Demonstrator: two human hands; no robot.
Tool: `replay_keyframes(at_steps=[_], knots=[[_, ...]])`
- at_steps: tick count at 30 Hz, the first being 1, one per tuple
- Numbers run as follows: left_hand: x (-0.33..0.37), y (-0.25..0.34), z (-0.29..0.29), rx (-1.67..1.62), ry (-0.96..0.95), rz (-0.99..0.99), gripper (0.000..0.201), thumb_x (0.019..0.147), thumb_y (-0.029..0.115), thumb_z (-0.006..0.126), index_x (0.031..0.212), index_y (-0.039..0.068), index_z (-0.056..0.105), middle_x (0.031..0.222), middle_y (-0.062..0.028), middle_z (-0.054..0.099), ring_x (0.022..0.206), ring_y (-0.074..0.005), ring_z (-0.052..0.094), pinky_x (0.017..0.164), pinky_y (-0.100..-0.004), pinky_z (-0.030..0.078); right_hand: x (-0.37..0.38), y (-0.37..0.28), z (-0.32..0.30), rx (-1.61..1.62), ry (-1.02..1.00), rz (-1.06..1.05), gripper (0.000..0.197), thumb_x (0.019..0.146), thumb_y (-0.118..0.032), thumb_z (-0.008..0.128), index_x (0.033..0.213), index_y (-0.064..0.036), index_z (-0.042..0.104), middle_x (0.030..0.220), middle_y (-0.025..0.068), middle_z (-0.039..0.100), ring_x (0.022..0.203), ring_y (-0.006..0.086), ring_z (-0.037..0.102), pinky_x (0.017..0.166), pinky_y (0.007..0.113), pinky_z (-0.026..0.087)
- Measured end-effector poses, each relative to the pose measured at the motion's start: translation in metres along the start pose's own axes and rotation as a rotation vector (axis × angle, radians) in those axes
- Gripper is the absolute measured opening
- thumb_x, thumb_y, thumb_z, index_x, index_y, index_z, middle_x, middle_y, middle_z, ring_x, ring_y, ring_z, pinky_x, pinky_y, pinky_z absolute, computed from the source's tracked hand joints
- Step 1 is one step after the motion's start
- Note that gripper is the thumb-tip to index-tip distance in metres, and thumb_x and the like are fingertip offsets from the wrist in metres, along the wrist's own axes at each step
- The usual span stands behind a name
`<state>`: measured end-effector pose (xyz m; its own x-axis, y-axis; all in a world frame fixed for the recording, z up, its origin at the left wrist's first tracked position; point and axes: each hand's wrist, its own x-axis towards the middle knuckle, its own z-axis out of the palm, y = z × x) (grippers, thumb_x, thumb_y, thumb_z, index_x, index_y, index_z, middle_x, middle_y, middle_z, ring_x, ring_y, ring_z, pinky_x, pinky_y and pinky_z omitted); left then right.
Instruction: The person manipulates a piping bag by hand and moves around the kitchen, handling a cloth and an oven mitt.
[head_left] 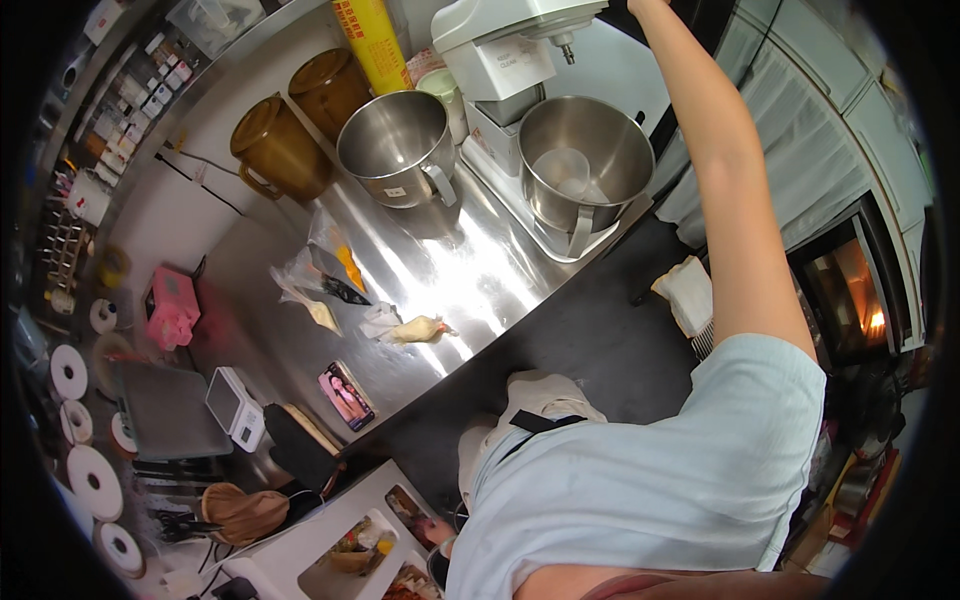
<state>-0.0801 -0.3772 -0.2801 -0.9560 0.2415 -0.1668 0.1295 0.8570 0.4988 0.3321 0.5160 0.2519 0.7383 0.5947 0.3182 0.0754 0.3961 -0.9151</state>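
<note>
My right arm reaches up past the stand mixer [500, 60], and only a sliver of my right hand [648, 4] shows at the top edge; its fingers are out of view. Beneath the raised mixer head stands a steel mixing bowl [625, 165] with a translucent cup-like piece [562, 172] inside. Low in the picture, what looks like my left hand [434, 530] shows partly, beside a dark rounded object [440, 562]. My body hides most of it, so its grip cannot be made out. A second steel bowl [395, 185] sits left of the mixer.
Piping bags [418, 330] and a phone [347, 395] lie on the steel table [480, 235]. Brown pitchers [280, 150] and a yellow roll [372, 45] stand behind. A scale [237, 410] lies left. An open-fronted white cabinet [300, 540] is nearby; a lit oven [850, 285] is right.
</note>
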Motion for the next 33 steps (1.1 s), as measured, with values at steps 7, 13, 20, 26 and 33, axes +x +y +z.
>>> replay_keyframes(at_steps=[7, 13, 20, 26, 33], knots=[[-0.032, -0.004, 0.021, 0.033, -0.135, -0.176, 0.028, 0.069, 0.014, 0.058, 0.088, -0.005, 0.061, 0.084, -0.0229, 0.062, 0.077, -0.0353, 0.059, 0.073, -0.041, 0.046, 0.001, 0.019, -0.015, -0.18, 0.09, -0.064, 0.015, 0.069, -0.009, 0.064, 0.073, 0.0051, 0.063, 0.066, 0.015, 0.063, 0.059, 0.0211, 0.062, 0.053, 0.033, 0.048], [-0.024, -0.012, 0.013, -0.022, -0.132, -0.188, 0.032, 0.068, 0.017, 0.058, 0.09, -0.006, 0.061, 0.087, -0.0229, 0.062, 0.081, -0.0345, 0.059, 0.075, -0.0409, 0.045, -0.037, 0.045, -0.056, -0.614, -0.264, -0.063, 0.025, 0.067, -0.022, 0.064, 0.082, -0.002, 0.064, 0.081, 0.0131, 0.062, 0.076, 0.0234, 0.059, 0.071, 0.031, 0.046], [0.008, -0.02, 0.015, -0.099, -0.197, -0.125, 0.038, 0.067, 0.019, 0.059, 0.094, -0.007, 0.059, 0.094, -0.0231, 0.062, 0.087, -0.0332, 0.058, 0.079, -0.0401, 0.044, -0.023, 0.057, -0.153, -1.096, -0.707, -0.366, 0.035, 0.062, -0.036, 0.061, 0.076, -0.0044, 0.065, 0.073, 0.0168, 0.062, 0.068, 0.0274, 0.06, 0.068, 0.036, 0.047], [0.013, -0.015, 0.004, -0.108, -0.23, -0.286, 0.038, 0.065, 0.014, 0.064, 0.096, -0.007, 0.06, 0.091, -0.0215, 0.062, 0.086, -0.0312, 0.059, 0.079, -0.0357, 0.044, -0.214, -0.022, -0.23, -0.555, -0.793, -1.203, 0.027, 0.063, -0.003, 0.058, 0.089, 0.0016, 0.06, 0.101, 0.0159, 0.057, 0.089, 0.032, 0.057, 0.075, 0.037, 0.047], [0.011, -0.013, 0.018, -0.06, -0.352, -0.302, 0.035, 0.071, 0.018, 0.061, 0.098, -0.004, 0.059, 0.095, -0.0196, 0.062, 0.09, -0.0301, 0.058, 0.083, -0.0372, 0.043, -0.369, 0.058, -0.239, -0.679, -1.543, -0.865, 0.014, 0.058, -0.008, 0.06, 0.069, 0.001, 0.056, 0.079, 0.0124, 0.057, 0.075, 0.0286, 0.053, 0.07, 0.037, 0.043]])
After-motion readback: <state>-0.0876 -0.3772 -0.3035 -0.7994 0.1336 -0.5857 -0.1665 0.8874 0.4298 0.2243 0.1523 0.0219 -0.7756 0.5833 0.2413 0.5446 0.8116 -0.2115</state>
